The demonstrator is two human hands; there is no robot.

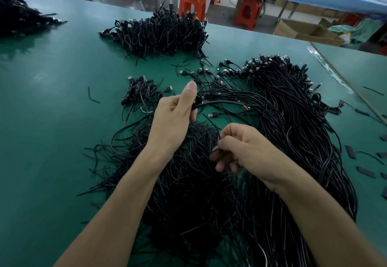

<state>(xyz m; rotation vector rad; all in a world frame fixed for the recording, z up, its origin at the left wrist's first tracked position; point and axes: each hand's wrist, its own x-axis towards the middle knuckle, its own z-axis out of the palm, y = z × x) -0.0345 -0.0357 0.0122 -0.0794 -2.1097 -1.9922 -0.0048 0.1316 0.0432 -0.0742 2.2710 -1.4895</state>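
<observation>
Black cable (222, 102) sits in the left hand (171, 118), whose fingers curl round its looped end with the thumb straight up. The rest trails off to that hand's right. Just below, the right hand (245, 149) pinches a thin wire tie (210, 121) over the pile (188, 183) beneath both wrists on the green table (52, 99).

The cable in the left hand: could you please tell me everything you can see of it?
The cable is thin, black and rubbery-looking. The left hand grips one part of it, bent into a small loop under the thumb, above the green table. From there it runs rightward in a shallow arc over the loose cables, ending in a bare tip with a red strand.
</observation>
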